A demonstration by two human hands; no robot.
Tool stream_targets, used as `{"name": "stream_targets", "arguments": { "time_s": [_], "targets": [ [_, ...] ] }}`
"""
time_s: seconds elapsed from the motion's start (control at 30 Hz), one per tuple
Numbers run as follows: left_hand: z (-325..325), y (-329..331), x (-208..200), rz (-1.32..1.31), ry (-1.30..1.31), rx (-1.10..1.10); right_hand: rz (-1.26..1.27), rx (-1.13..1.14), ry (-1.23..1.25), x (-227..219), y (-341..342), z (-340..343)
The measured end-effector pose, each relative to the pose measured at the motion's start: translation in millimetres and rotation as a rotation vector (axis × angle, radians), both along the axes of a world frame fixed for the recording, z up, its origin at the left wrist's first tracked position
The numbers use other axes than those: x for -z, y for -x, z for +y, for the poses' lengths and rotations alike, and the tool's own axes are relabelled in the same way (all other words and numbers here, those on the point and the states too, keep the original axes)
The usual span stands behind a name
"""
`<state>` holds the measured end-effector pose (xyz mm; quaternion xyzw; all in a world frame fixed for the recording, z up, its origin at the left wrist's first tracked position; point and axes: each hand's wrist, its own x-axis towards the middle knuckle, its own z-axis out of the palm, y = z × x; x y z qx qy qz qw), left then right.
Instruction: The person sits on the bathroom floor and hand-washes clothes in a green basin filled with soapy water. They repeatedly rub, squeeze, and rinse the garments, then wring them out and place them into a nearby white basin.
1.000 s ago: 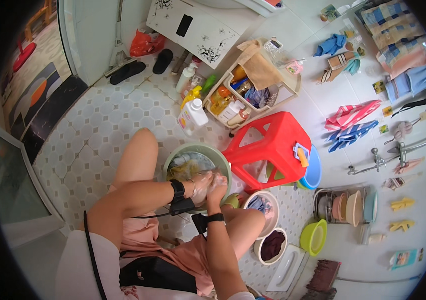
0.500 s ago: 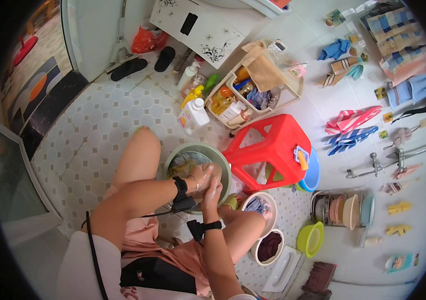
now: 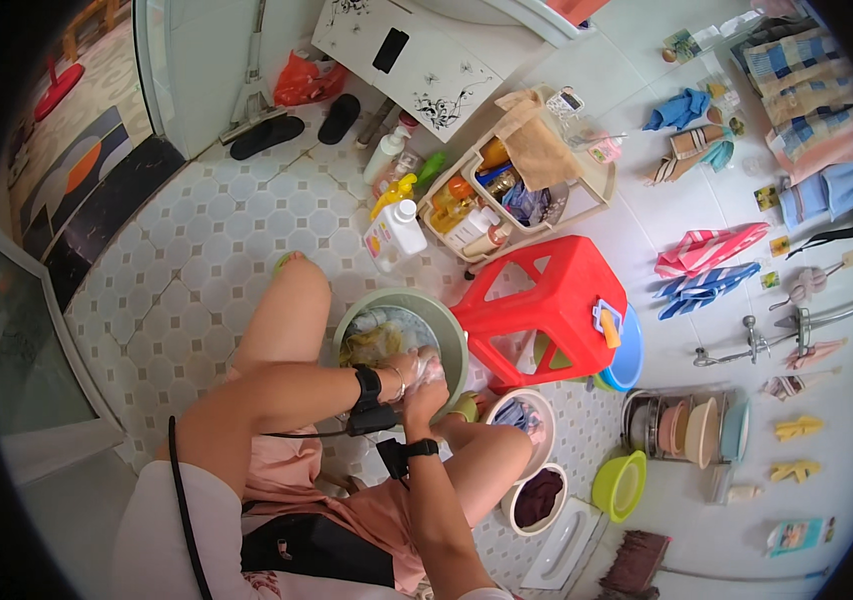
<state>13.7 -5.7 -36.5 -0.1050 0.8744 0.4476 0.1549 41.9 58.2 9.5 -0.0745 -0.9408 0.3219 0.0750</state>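
A grey-green basin (image 3: 458, 350) stands on the floor between my knees, with water and a yellowish wet cloth (image 3: 375, 342) in it. Over its near right part my left hand (image 3: 405, 370) and my right hand (image 3: 428, 398) meet, both with curled fingers. A small pale pinkish patch shows between them, wet or soapy; I cannot make out whether it is fabric or foam. The yellowish cloth lies left of my hands, apart from them. Black straps with small devices circle both my wrists.
A red plastic stool (image 3: 547, 310) stands right of the basin. Near my right knee are a small tub of clothes (image 3: 545, 408) and a tub with dark cloth (image 3: 539, 498). Beyond the basin stand a white bottle (image 3: 397, 238) and a beige storage basket (image 3: 587, 210).
My hands have come lower into the basin and their fingers have curled in. Half a second ago they were pressed together, flatter and higher. The view has shifted slightly.
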Motion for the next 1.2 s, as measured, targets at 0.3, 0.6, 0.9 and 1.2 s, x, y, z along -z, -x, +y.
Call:
{"name": "stream_targets", "arguments": {
  "time_s": [0.3, 0.6, 0.9, 1.2],
  "targets": [
    [-7, 5, -8, 0.274, -0.007, 0.295, 0.075, -0.040, 0.199, 20, 15, 19],
    [-25, 8, -54, 0.036, -0.549, 0.130, -0.306, 0.159, 1.605, 17, 39, 55],
    [-4, 17, -16, 0.239, -0.280, -0.181, 0.088, -0.001, 0.466, 11, 7, 6],
    [2, 13, -14, 0.128, -0.194, 0.079, 0.042, -0.028, -0.007, 19, 7, 10]
  ]
}}
